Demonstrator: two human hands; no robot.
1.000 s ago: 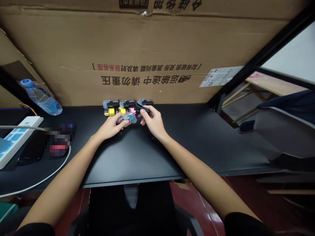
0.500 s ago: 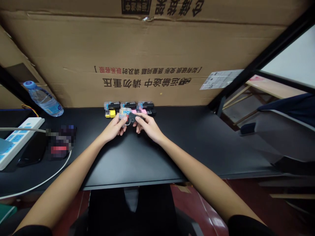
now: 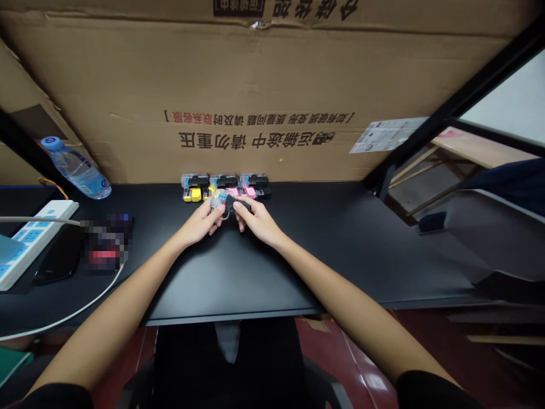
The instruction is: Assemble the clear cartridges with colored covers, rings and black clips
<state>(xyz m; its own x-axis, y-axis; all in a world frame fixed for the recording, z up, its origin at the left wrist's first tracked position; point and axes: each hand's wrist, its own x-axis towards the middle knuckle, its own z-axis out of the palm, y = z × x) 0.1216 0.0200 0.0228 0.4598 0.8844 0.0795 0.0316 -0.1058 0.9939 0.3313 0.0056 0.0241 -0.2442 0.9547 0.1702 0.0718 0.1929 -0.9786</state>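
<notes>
Between my hands is a small toy gun [image 3: 230, 203] with a clear, bluish body, a black grip and a pale ring like a trigger guard. My left hand [image 3: 203, 220] is closed on its clear end, thumb on top. My right hand [image 3: 258, 220] pinches the black grip, with the thumb pressed on its face. The fingers beneath are partly hidden. Just beyond, a row of similar clear-and-black toys lies on the black table [image 3: 255, 278]: one with a yellow part [image 3: 193, 195], a middle one [image 3: 223, 180] partly covered by my hands, and one with a pink part [image 3: 249, 192].
Cardboard [image 3: 264, 74] stands upright behind the table. At left are a water bottle [image 3: 79, 170], a white power strip [image 3: 36, 241], a black phone-like object [image 3: 59, 255] and a white cable [image 3: 85, 309]. A black frame post [image 3: 426, 136] rises at right, near a grey chair-like shape [image 3: 489, 233].
The toy gun's clear and black parts sit closer together between my hands, and a red spot by my left thumb is no longer visible. The view has shifted slightly.
</notes>
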